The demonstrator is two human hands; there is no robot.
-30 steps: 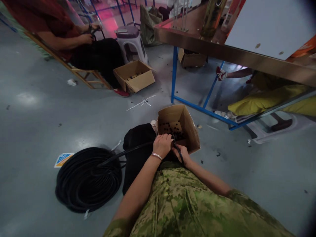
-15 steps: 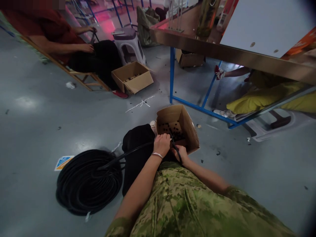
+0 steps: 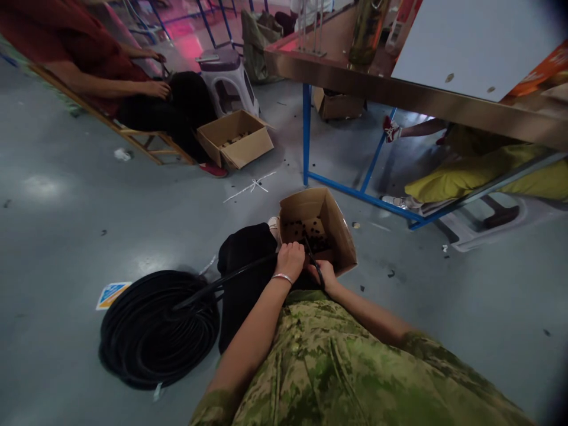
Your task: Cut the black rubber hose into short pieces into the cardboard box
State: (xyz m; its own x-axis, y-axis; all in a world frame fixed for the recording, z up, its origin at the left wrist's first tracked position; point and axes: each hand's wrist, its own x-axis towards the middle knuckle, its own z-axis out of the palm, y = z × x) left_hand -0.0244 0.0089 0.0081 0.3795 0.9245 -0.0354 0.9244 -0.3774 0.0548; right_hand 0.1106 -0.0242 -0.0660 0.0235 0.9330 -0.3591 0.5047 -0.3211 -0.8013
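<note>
My left hand (image 3: 290, 259), with a bracelet on the wrist, is closed around a black tube (image 3: 239, 273) that runs left to a big black coil (image 3: 155, 328) on the floor. My right hand (image 3: 326, 274) is closed on a dark-handled cutting tool (image 3: 313, 260) just beside the left hand. Both hands sit at the near rim of an open cardboard box (image 3: 337, 228) that holds several small black pieces (image 3: 308, 231). My knee in black trousers (image 3: 244, 248) lies under the tube.
Another person in red (image 3: 84, 53) sits on a wooden chair at far left, hands on dark tubing, with a second cardboard box (image 3: 235, 139) at their feet. A blue-legged table (image 3: 399, 94) spans the right; a stool (image 3: 228, 77) stands behind. Small black scraps dot the floor.
The view has shifted slightly; my hands stay at the box rim holding tube and tool. The other person's hands have moved a little.
</note>
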